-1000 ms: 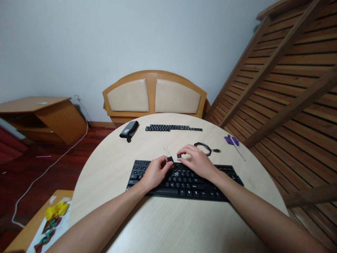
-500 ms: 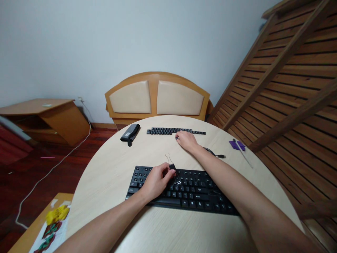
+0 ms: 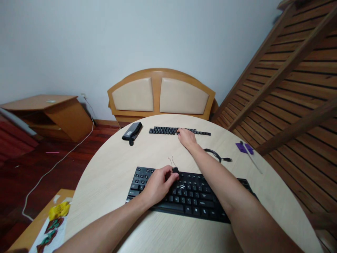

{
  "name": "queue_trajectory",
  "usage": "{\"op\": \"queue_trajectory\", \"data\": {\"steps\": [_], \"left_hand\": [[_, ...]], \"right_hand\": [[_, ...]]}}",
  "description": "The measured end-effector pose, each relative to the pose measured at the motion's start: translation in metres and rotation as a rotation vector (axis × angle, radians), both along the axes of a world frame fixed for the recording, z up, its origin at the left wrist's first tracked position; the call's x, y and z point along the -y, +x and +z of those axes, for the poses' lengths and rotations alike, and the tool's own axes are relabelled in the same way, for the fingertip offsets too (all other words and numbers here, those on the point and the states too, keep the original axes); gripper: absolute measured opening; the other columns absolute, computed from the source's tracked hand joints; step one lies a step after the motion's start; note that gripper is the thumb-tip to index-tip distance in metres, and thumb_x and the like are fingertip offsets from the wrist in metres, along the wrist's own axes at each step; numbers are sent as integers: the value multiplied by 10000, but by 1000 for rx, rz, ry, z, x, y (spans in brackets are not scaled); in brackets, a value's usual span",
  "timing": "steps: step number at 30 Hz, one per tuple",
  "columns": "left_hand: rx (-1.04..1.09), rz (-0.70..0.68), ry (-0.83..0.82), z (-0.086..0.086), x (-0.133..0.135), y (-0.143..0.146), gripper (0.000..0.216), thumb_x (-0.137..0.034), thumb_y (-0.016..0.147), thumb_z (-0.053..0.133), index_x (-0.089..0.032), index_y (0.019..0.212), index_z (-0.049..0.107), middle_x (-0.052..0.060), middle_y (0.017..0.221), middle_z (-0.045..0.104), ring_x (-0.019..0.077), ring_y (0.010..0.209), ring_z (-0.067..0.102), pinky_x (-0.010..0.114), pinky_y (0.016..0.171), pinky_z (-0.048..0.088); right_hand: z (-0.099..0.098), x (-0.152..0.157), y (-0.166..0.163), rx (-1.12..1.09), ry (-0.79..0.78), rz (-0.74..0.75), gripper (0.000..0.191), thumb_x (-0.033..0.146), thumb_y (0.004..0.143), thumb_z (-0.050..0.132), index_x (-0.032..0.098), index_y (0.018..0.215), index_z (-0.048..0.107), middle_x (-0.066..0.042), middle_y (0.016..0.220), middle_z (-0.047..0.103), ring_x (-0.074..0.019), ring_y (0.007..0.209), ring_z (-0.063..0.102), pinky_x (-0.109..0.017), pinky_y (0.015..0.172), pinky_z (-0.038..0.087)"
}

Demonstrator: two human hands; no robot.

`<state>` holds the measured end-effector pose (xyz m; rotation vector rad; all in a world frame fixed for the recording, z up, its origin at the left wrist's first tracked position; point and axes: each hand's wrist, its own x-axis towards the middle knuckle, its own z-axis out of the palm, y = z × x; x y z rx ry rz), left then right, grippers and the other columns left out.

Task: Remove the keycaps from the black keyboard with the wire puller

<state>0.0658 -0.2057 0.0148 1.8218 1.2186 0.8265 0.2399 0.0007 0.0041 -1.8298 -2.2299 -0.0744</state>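
A black keyboard point(image 3: 195, 202) is laid flat and slightly askew on the near part of a pale round table point(image 3: 126, 151). Toward its far left, keys are missing and small dark sockets with lighter centres are exposed; toward the near side, black keys with white markings, and a long space bar, are seated. A black handle point(image 3: 175, 170) with thin wires is pinched between thumb and forefinger of the left hand point(image 3: 159, 185), above the keyboard; two pale glints are seen below it. The right hand point(image 3: 187, 138) is set down at the near edge of the loose keys point(image 3: 163, 130), which are lined up in close dark rows farther back. Its fingertips are drawn nearly together at a small dark key; whether it is gripped cannot be told. A black cable point(image 3: 215, 154) is partly hidden by the right forearm.
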Motion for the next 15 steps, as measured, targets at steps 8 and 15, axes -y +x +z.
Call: {"op": "queue_trajectory", "data": {"steps": [8, 15], "left_hand": [[-5, -3, 14, -3, -1, 0, 241, -346, 949, 514, -180, 817, 627, 13, 735, 657, 164, 682, 580, 270, 642, 407], [-6, 1, 13, -1, 0, 0, 235, -342, 948, 516, -183, 821, 632, 10, 734, 660, 164, 679, 582, 269, 635, 406]], "right_hand": [[-3, 0, -2, -2, 6, -2, 327, 190, 963, 426, 239, 1235, 602, -83, 1243, 657, -230, 1135, 600, -334, 940, 461], [-4, 1, -2, -2, 24, 5, 306, 223, 964, 447, 239, 1235, 590, -82, 1225, 666, -234, 1121, 604, -333, 922, 467]]}}
